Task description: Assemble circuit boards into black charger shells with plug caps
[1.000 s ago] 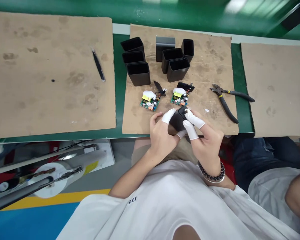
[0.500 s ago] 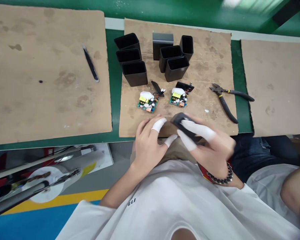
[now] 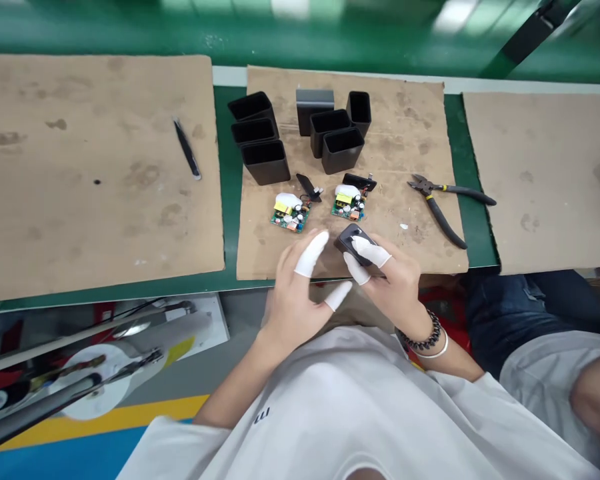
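My right hand [image 3: 393, 283], with white finger cots, grips a small black charger housing [image 3: 349, 237] at the near edge of the middle cardboard sheet [image 3: 405, 133]. My left hand [image 3: 295, 293] is open just left of it, fingers spread, holding nothing. Just beyond the hands lie two green circuit boards [image 3: 289, 212] [image 3: 349, 203], each with a black plug cap beside it. Several empty black housings [image 3: 265, 161] stand further back.
Black-handled cutting pliers [image 3: 443, 203] lie right of the boards. Black tweezers [image 3: 187, 148] rest on the left cardboard sheet [image 3: 80, 200]. Another cardboard sheet [image 3: 545, 173] lies at right. Another person's knee and arm [image 3: 580, 373] are at the lower right.
My left hand let go of the black housing and opened. My right hand kept the housing and turned it, moving slightly left toward the cardboard's near edge.
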Tool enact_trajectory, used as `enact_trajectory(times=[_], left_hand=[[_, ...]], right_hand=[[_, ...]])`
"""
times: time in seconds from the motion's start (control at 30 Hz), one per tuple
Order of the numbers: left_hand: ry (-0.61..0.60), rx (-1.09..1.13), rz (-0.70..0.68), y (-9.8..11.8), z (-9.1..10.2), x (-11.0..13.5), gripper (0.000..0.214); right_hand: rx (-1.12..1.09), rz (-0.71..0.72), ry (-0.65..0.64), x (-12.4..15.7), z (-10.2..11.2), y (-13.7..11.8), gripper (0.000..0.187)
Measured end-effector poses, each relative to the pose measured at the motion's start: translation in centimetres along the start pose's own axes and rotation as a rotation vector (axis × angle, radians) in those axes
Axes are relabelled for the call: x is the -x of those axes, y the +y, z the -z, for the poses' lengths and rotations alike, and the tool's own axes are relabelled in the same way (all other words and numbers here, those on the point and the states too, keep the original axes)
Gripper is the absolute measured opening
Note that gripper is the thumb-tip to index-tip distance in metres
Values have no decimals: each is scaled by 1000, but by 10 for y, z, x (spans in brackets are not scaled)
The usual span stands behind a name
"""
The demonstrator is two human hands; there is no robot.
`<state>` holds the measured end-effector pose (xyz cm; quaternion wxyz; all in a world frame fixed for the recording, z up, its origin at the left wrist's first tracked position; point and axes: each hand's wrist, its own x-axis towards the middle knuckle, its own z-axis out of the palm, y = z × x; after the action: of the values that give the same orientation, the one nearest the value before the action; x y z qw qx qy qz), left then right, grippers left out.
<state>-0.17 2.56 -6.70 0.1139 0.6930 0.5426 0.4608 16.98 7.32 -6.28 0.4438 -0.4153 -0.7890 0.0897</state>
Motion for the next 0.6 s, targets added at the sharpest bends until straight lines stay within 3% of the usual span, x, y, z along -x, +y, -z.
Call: enact_trajectory(times=[0.1, 0.23, 0.47, 0.6], left_hand=[[-18, 70, -89, 0, -12, -10, 69], [51, 22, -264, -12, -16, -18, 51], [86, -5, -315, -23, -16, -12, 43], [93, -36, -328, -21, -12, -9, 47]], right_hand=[[-91, -59, 16, 3, -1, -1, 20], [-172, -72, 19, 4, 2, -8, 23], [55, 102, -83, -3, 6, -12, 16], [108, 231, -49, -11, 10, -7, 10]])
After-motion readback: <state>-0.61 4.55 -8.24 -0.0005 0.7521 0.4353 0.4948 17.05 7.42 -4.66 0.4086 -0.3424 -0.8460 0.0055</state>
